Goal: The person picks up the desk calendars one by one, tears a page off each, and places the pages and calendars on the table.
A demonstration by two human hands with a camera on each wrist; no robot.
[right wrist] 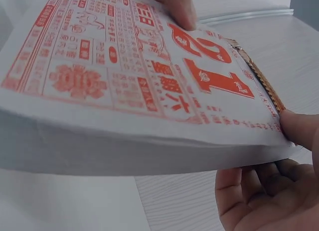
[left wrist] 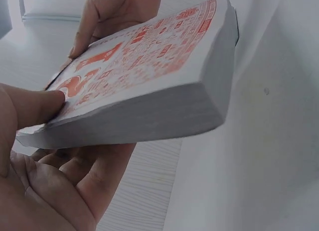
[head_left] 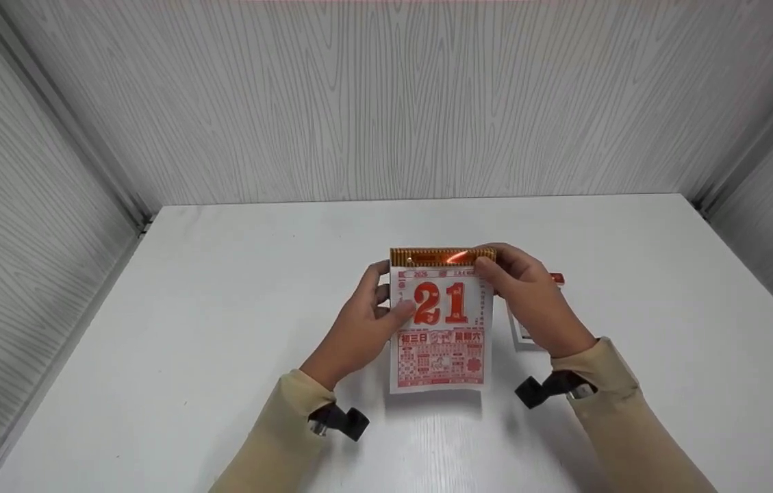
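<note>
A thick tear-off calendar (head_left: pixel 441 356) with a large red 21 and a gold binding strip (head_left: pixel 434 257) is held up above the white table. My left hand (head_left: pixel 365 322) grips its left edge, thumb on the front page and fingers behind. At the top right corner my right hand (head_left: pixel 530 294) pinches the pad, its thumb by the strip and its fingers behind. The left wrist view shows the thick page block (left wrist: pixel 149 116) from its lower edge. In the right wrist view the printed front page (right wrist: pixel 124 57) lies tilted between both hands.
Behind the right hand lies another white sheet or pad (head_left: pixel 522 335) with a red top edge (head_left: pixel 557 278), mostly hidden. White wood-grain panels (head_left: pixel 393 103) enclose the table (head_left: pixel 235 294) at the back and both sides.
</note>
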